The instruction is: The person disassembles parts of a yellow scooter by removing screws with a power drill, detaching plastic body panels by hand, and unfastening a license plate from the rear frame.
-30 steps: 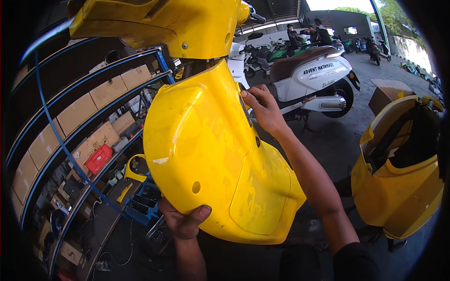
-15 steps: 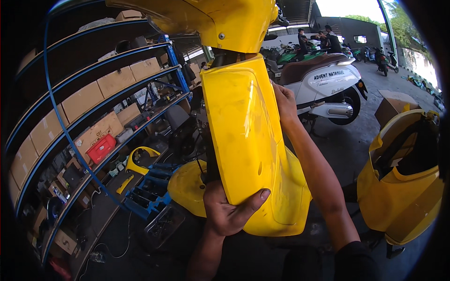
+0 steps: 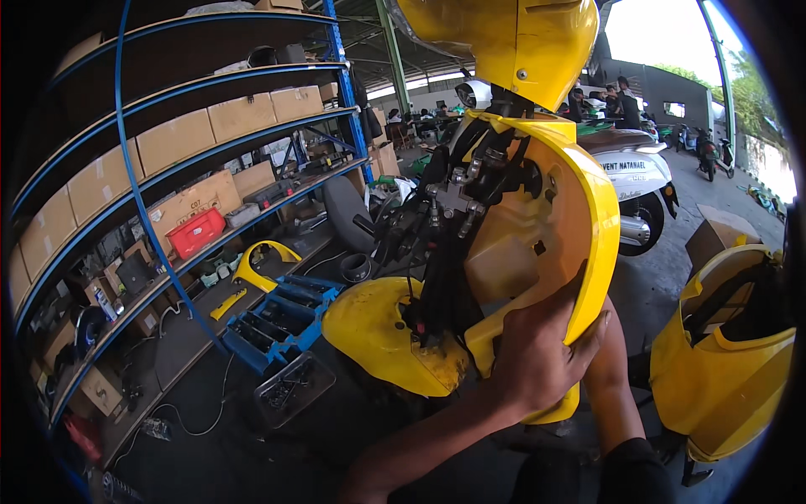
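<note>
My left hand (image 3: 537,353) grips the lower edge of the yellow front panel (image 3: 546,227), fingers wrapped over the rim and palm against the inner face. The panel stands nearly upright directly above and ahead of this hand, swung open so that its hollow inner side faces me. My right forearm (image 3: 609,378) rises behind the panel's lower right edge; the right hand itself is hidden behind the panel, and I cannot tell whether it is clenched or released.

Just left of the panel, the black wiring and steering column (image 3: 445,244) are exposed. The yellow front fender (image 3: 386,336) sits below them, near my left hand but apart from it. The yellow headlight cowl (image 3: 504,42) sits above the panel's top edge.

A blue parts crate (image 3: 277,323) lies on the floor to the left, beside blue shelves (image 3: 151,168) loaded with cardboard boxes. Another yellow scooter body (image 3: 722,370) stands to the right. A white scooter (image 3: 638,185) is parked beyond the panel.
</note>
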Demonstrator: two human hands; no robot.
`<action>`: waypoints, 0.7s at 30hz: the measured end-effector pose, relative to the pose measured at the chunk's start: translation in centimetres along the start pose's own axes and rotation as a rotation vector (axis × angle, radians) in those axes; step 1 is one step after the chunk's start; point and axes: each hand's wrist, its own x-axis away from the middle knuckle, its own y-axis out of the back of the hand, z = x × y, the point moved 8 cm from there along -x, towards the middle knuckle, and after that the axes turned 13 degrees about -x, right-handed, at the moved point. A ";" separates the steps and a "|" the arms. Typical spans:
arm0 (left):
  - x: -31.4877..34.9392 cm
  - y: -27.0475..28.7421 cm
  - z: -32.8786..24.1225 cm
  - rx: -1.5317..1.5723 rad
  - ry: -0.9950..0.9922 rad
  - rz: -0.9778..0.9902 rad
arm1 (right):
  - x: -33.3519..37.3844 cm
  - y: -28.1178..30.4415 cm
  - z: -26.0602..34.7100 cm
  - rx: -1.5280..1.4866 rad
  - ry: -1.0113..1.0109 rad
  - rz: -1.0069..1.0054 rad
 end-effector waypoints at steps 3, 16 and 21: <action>0.0 -1.4 0.5 -0.021 -0.044 -0.028 | 1.6 1.7 0.7 0.032 0.017 -0.011; 1.5 -3.3 3.5 -0.078 -0.107 -0.073 | 0.8 2.1 0.9 0.078 0.052 0.008; -0.6 -7.0 1.4 -0.045 -0.068 -0.238 | -0.5 1.9 3.9 0.156 0.126 0.021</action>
